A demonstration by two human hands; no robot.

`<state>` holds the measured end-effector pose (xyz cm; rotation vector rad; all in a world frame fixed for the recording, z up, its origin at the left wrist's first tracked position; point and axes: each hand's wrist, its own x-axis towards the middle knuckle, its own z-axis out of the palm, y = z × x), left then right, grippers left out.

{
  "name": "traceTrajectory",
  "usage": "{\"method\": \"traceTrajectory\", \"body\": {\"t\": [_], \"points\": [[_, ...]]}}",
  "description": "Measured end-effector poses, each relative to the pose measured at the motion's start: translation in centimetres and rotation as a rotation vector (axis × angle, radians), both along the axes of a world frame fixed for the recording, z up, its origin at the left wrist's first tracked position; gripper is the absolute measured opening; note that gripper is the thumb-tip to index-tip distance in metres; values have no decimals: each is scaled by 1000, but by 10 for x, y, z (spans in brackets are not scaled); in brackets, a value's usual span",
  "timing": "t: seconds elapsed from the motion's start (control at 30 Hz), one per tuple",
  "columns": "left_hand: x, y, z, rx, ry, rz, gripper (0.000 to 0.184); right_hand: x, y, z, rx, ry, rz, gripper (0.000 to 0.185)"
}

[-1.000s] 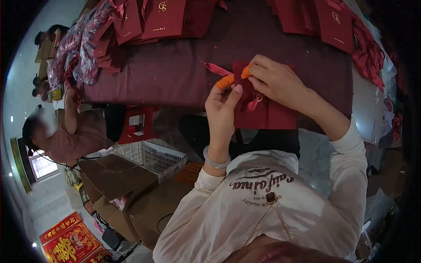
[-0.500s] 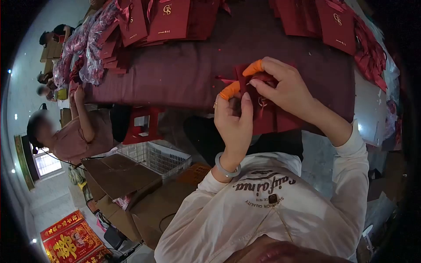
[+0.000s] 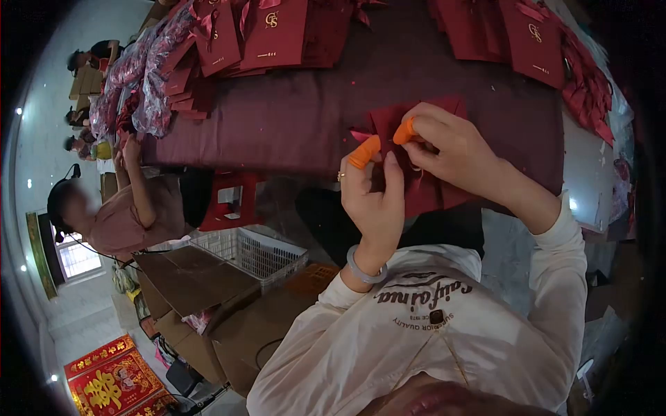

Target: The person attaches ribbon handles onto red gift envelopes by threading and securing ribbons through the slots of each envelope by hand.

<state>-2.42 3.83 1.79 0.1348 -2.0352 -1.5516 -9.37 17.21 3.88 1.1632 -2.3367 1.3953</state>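
Note:
A dark red paper gift bag [image 3: 444, 195] with gold lettering lies flat at the table's near edge, under both hands. My left hand [image 3: 372, 197], an orange finger cot on its index finger, pinches the bag's edge between thumb and index finger. A pink-red ribbon [image 3: 359, 134] sticks out beside that fingertip. My right hand [image 3: 454, 147] is closed in a pinch above the bag, close to the left fingertips, and also wears an orange cot. Whatever sits between the right fingers is too small and hidden to make out.
Piles of similar red gift bags [image 3: 274, 31] lie along the far side, with more bags [image 3: 533, 38] at right. Plastic-wrapped bundles [image 3: 149, 90] are at left. Beside the table are a person [image 3: 132, 215], a white crate [image 3: 253, 253] and cardboard boxes [image 3: 194, 277].
My right hand's index finger has come down and curled in towards the thumb. The left hand keeps its pinch on the bag. The whole view has shifted slightly.

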Motion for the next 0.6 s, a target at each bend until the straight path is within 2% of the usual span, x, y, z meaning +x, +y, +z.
{"method": "traceTrajectory", "body": {"t": [0.03,0.17,0.3,0.37,0.4,0.47,0.5,0.53,0.6], "points": [[0,0,0,-186,72,45,22,1,-1,2,-41,-89,-10,15],[3,7,4,-205,90,92,23,7,0,13,-119,-295,-55,13],[6,6,9,-119,151,62,25,10,2,18,-92,-301,-44,15],[9,7,17,-83,150,56,26,13,2,21,-86,31,-41,17],[12,8,21,-81,155,47,26,14,3,24,-84,37,-51,17],[15,8,29,-297,209,66,23,15,4,29,-116,266,-80,17],[12,6,35,-522,270,114,23,16,5,31,-132,381,-91,18],[12,6,35,-522,278,113,23,19,6,33,-132,389,-93,18],[15,6,37,-518,336,118,23,24,7,38,-149,120,-83,15]]}}
